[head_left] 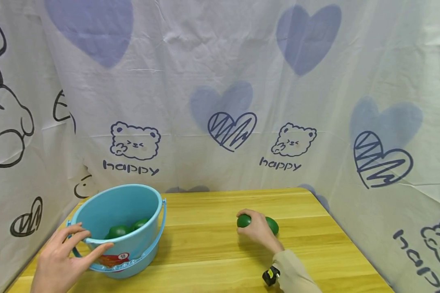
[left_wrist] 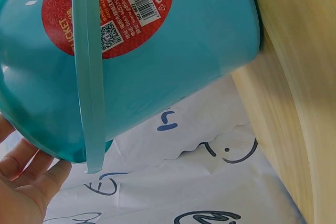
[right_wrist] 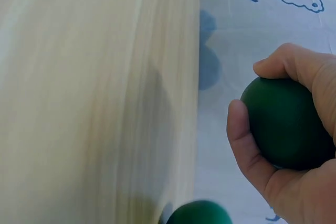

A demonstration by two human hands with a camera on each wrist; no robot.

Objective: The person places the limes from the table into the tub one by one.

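Observation:
On the left of the table stands a light blue bucket [head_left: 141, 241], its red label also in the left wrist view. My left hand [head_left: 60, 254] pinches the near left part of its rim, thumb outside and fingertips over the edge. Inside the bucket lie smooth dark green oval fruits [head_left: 118, 231], partly hidden by the wall. Over the right half of the table, my right hand [head_left: 257, 228] grips another green oval fruit [right_wrist: 286, 124], with thumb and fingers curled round it. Beside that hand, a similar loose fruit [head_left: 272, 226] lies on the table, partly covered by the hand.
The wooden table [head_left: 201, 240] has a light yellow grain. A white cloth [head_left: 183, 101] printed with hearts and bears hangs behind it and along both sides. The bucket's handle [head_left: 163, 221] hangs down over its front. A small black device [head_left: 270, 276] sits at my right wrist.

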